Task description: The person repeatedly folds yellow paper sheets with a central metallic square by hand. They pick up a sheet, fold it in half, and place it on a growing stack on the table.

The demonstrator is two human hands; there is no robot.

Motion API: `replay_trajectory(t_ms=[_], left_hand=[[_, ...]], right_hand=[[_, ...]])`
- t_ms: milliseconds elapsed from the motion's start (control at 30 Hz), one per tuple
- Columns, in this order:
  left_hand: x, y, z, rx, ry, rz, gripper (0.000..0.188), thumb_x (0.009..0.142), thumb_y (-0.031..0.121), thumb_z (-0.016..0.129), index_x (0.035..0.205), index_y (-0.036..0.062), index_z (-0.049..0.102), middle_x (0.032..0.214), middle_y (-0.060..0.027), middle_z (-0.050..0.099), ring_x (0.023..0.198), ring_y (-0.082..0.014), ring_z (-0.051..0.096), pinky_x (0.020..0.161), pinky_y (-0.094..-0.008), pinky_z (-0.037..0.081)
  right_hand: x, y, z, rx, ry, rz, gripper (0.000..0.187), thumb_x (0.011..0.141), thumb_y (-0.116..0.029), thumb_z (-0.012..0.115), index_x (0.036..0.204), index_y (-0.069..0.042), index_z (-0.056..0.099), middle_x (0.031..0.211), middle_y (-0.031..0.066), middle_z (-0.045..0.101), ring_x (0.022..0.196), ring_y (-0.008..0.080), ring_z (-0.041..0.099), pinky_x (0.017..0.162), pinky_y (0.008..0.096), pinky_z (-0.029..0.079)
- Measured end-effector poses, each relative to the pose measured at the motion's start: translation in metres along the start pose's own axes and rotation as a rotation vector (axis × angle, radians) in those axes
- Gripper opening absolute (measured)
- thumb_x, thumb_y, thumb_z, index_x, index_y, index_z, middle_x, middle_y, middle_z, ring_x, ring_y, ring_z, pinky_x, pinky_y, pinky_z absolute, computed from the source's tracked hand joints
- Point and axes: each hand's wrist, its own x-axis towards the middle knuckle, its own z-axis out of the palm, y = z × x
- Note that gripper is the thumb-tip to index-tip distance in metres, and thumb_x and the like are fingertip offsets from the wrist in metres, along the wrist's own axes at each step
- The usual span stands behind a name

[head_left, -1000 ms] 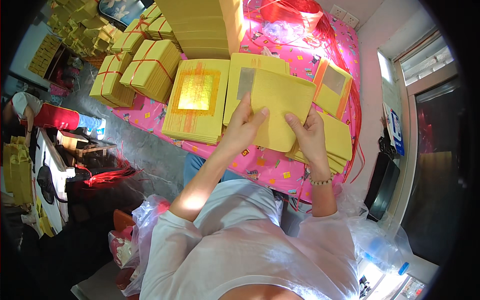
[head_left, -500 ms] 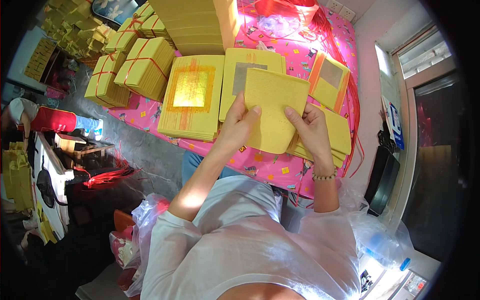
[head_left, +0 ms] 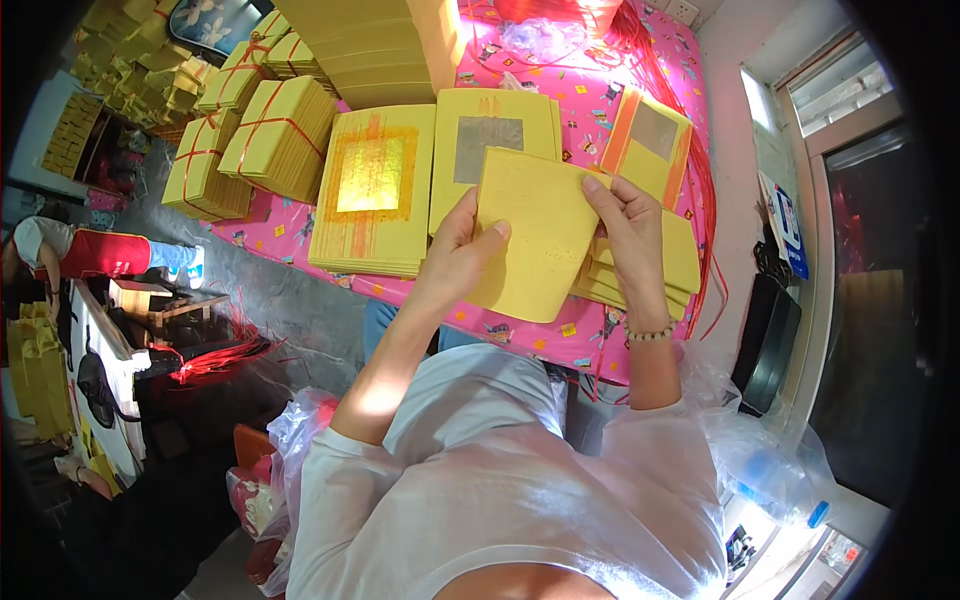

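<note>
A small wad of yellow paper sheets (head_left: 530, 240) is held up before me, tilted a little. My left hand (head_left: 455, 250) pinches its left edge with the thumb on top. My right hand (head_left: 630, 230) grips its upper right corner between thumb and fingers. Behind the wad lies a yellow paper stack with a silver square (head_left: 490, 142), partly covered. Left of that is a stack with a gold foil square (head_left: 368, 185). Beneath and beside my right hand sits a plain yellow stack (head_left: 678, 255). Past it rests a yellow sheet with orange bands and a grey square (head_left: 650, 140).
Everything lies on a pink patterned tablecloth (head_left: 270, 235). Bundles of yellow paper tied with red string (head_left: 280, 130) stand at the left. A tall yellow stack (head_left: 365, 50) rises at the back. Red strings (head_left: 708, 215) hang along the right edge. Another person (head_left: 100, 250) is at far left.
My right hand has slid up from the wad's right side to its upper right corner. The wad has shifted slightly down and left. My left hand keeps its hold.
</note>
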Motion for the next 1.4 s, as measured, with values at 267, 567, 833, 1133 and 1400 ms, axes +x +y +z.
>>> replay_trajectory(t_ms=[267, 567, 833, 1133, 1400], left_hand=[[0.002, 0.010, -0.005, -0.048, 0.029, -0.022, 0.042, 0.093, 0.002, 0.051, 0.134, 0.0000, 0.044, 0.124, -0.0084, 0.058, 0.114, -0.0133, 0.055, 0.097, -0.0288, 0.042], [0.007, 0.021, -0.001, -0.079, 0.052, -0.107, 0.044, 0.093, 0.005, 0.052, 0.137, 0.0002, 0.044, 0.128, -0.0091, 0.057, 0.117, -0.0153, 0.055, 0.099, -0.0287, 0.041], [0.015, 0.018, -0.001, -0.075, 0.051, -0.145, 0.043, 0.095, 0.007, 0.052, 0.136, -0.0008, 0.044, 0.126, -0.0100, 0.058, 0.115, -0.0160, 0.056, 0.097, -0.0295, 0.044], [0.027, 0.008, -0.006, -0.086, 0.044, -0.162, 0.041, 0.095, 0.006, 0.051, 0.136, -0.0008, 0.045, 0.124, -0.0105, 0.059, 0.112, -0.0181, 0.059, 0.094, -0.0311, 0.048], [0.028, 0.011, -0.006, -0.090, 0.041, -0.189, 0.040, 0.096, 0.009, 0.052, 0.134, -0.0012, 0.045, 0.125, -0.0109, 0.059, 0.112, -0.0178, 0.059, 0.094, -0.0312, 0.047]], right_hand=[[-0.022, -0.003, 0.000, -0.081, -0.180, 0.121, 0.027, 0.094, -0.023, 0.063, 0.102, 0.002, 0.067, 0.080, 0.0028, 0.069, 0.066, 0.0035, 0.062, 0.055, 0.0185, 0.050], [-0.030, 0.002, 0.008, -0.023, -0.162, 0.159, 0.027, 0.094, -0.022, 0.064, 0.102, 0.004, 0.067, 0.079, 0.0040, 0.069, 0.064, 0.0033, 0.061, 0.052, 0.0192, 0.048], [-0.028, 0.019, 0.005, -0.062, -0.150, 0.164, 0.028, 0.094, -0.021, 0.064, 0.102, 0.006, 0.068, 0.082, 0.0058, 0.070, 0.063, 0.0040, 0.061, 0.054, 0.0187, 0.050], [-0.037, 0.012, 0.006, 0.012, -0.187, 0.215, 0.028, 0.095, -0.018, 0.061, 0.109, 0.006, 0.065, 0.086, 0.0070, 0.071, 0.072, 0.0073, 0.066, 0.059, 0.0214, 0.055], [-0.046, 0.016, 0.002, 0.009, -0.224, 0.241, 0.028, 0.094, -0.017, 0.063, 0.113, 0.003, 0.064, 0.091, 0.0054, 0.071, 0.075, 0.0055, 0.065, 0.058, 0.0194, 0.056]])
